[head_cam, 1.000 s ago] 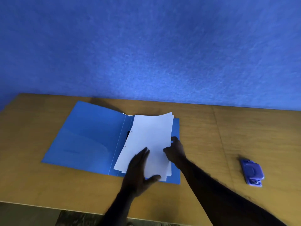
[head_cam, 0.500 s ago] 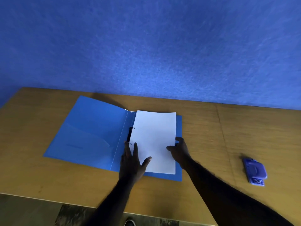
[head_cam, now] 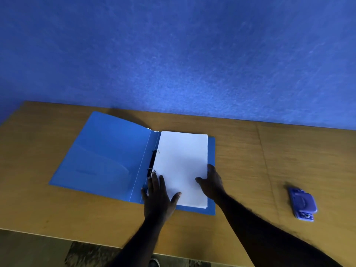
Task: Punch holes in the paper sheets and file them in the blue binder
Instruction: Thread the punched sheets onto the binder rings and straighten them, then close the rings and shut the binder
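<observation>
The blue binder [head_cam: 104, 157] lies open on the wooden table, its black ring clip [head_cam: 152, 162] along the spine. A stack of white paper sheets [head_cam: 183, 160] lies flat on the binder's right half, its left edge at the two rings. My left hand [head_cam: 158, 197] presses flat with spread fingers on the stack's lower left corner, near the lower ring. My right hand [head_cam: 211, 183] rests on the stack's right edge, thumb on the paper and fingers over the edge. A purple hole punch [head_cam: 303, 204] sits on the table far to the right.
The wooden table [head_cam: 289, 151] runs against a blue wall [head_cam: 173, 54]. Its near edge crosses the bottom of the view, with floor and a shoe tip [head_cam: 154, 263] below. A seam in the tabletop runs between the binder and the punch.
The sheets were lifted and fanned a second ago; they now lie flat and squared on the rings. My left hand slid left to the ring edge and my right hand stayed at the right edge.
</observation>
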{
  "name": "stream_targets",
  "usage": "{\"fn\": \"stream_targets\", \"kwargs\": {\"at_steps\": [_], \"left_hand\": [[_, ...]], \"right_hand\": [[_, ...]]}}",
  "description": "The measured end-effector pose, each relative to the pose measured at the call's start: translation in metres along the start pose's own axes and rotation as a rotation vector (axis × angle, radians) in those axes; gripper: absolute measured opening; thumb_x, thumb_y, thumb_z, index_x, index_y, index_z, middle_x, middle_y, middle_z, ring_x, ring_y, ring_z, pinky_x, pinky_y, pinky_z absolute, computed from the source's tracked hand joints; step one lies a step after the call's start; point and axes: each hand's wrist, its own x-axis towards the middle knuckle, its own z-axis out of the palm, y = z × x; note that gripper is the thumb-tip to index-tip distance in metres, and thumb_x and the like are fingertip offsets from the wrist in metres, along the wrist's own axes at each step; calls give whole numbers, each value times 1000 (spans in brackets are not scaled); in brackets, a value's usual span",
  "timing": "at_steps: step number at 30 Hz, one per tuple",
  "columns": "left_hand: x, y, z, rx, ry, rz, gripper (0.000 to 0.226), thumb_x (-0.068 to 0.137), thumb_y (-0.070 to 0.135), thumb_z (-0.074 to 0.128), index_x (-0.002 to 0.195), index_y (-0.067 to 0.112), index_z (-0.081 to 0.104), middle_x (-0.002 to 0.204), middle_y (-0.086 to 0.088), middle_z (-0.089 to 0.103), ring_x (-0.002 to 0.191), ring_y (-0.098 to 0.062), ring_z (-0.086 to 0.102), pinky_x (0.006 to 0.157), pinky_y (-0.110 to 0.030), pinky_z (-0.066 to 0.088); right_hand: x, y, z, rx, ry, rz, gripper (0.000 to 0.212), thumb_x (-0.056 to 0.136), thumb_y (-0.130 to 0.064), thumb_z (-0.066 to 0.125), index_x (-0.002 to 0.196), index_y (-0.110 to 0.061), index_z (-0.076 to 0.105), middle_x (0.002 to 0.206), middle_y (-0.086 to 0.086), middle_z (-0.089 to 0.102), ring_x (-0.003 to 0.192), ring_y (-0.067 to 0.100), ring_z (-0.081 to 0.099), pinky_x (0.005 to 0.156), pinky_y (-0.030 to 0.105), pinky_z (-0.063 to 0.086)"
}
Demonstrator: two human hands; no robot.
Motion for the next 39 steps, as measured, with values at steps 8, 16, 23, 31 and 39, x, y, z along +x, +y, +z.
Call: {"fn": "stream_targets", "kwargs": {"at_steps": [8, 16, 23, 31, 39], "left_hand": [[4, -31, -28, -338, 256, -26, 55, 92, 40, 56, 136, 8, 46, 139, -13, 49, 128, -31, 47, 100, -44, 42], [62, -41, -65, -559, 149, -209, 22, 95, 19, 48, 84, 2, 56, 86, -22, 64, 90, -39, 61, 76, -43, 47], [94, -21, -77, -422, 21, -243, 26, 83, 25, 62, 60, 13, 61, 62, -2, 64, 77, -28, 67, 61, -26, 43], [105, -20, -74, -488, 14, -359, 44, 87, 39, 59, 56, 9, 59, 52, -1, 55, 69, -30, 63, 55, -27, 38], [109, -24, -82, -529, 61, -230, 10, 77, 16, 68, 69, 10, 69, 66, -6, 70, 69, -21, 67, 59, -20, 40]], "right_hand": [[-15, -2, 15, -527, 113, -306, 75, 83, -39, 66, 147, -22, 30, 145, 5, 34, 133, 26, 33, 109, 42, 34], [-20, -4, 42, -747, -109, -488, 69, 91, -50, 54, 152, -32, 26, 165, 6, 6, 151, 27, 5, 121, 45, 12], [-17, -2, 46, -809, -157, -408, 71, 89, -53, 56, 151, -36, 25, 166, 5, -1, 152, 28, -1, 121, 53, 11], [-16, -2, 48, -800, -150, -389, 70, 88, -52, 59, 149, -37, 29, 165, 4, 2, 151, 27, 1, 120, 54, 14], [-12, -2, 49, -783, -148, -382, 70, 86, -52, 62, 147, -38, 33, 165, 3, 5, 151, 27, 3, 119, 54, 16]]}}
